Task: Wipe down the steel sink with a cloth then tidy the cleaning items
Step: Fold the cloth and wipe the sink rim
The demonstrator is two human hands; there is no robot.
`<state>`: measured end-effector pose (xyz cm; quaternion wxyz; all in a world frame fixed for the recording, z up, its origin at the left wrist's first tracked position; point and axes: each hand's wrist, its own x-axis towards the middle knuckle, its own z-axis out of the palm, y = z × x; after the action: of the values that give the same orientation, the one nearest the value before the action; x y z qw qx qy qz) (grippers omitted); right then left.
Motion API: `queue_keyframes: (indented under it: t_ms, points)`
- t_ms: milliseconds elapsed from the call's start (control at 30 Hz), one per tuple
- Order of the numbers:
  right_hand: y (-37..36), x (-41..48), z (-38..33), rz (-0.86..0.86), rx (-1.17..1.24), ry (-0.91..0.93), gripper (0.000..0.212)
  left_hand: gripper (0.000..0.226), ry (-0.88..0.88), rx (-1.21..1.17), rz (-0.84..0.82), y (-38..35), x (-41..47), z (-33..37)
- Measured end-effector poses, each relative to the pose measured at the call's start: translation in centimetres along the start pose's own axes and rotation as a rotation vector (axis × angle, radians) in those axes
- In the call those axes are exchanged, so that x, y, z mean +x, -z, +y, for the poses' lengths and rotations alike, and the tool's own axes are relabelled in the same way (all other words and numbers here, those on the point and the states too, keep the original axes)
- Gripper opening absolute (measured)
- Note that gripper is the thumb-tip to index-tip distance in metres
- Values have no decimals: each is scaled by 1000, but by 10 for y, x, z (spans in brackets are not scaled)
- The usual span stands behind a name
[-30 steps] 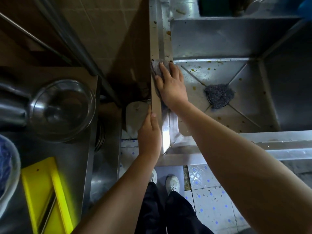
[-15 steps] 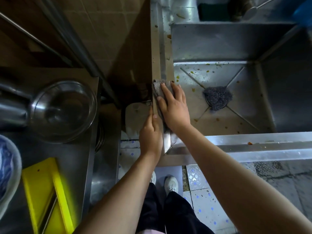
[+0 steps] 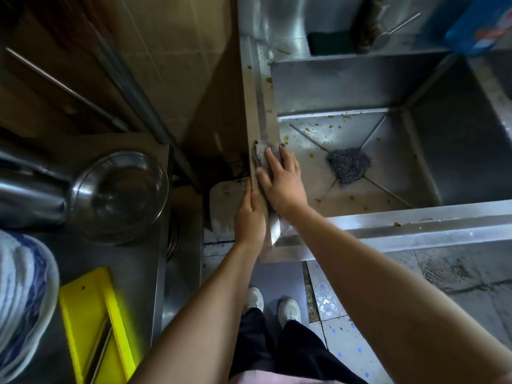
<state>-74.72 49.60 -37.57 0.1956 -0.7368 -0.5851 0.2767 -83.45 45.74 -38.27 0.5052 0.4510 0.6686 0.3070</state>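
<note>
Rim wipe: right hand (image 3: 281,180) presses cloth (image 3: 260,157) on the left rim of the steel sink (image 3: 261,101).
The right hand's fingers lie extended, flat on the cloth. The left hand (image 3: 249,217) rests against the rim's outer face, fingers straight, grasping nothing. A scouring pad (image 3: 349,164) sits over the drain.

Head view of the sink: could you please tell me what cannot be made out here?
- Cloth: head view, mostly hidden under the right hand; only a grey corner shows.
- Dark wad: head view, it covers the drain, so the opening is hidden.
- Blue container: head view, cut off by the top right edge, label blurred.
- Blue-and-white item: head view, cut off by the left edge, blurred.
</note>
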Motion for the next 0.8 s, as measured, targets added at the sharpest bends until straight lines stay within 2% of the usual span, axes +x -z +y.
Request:
queue_keyframes:
  t_ms: [167,267,400,567,800]
  points:
    - [-3,-35,0,62,17,-63,48,40,129,-91,-118,11,6,7]
    - [3,-39,-4,68,-3,-93,44,40,163,-4,-178,23,6,17]
    - [10,-43,-4,76,-65,-86,39,40,181,81,-174,27,5,31]
    - [23,-41,-7,84,-24,-87,37,41,161,133,-167,30,6,40]
    - [45,-32,-11,133,129,-46,37,43,114,39,-127,36,13,56]
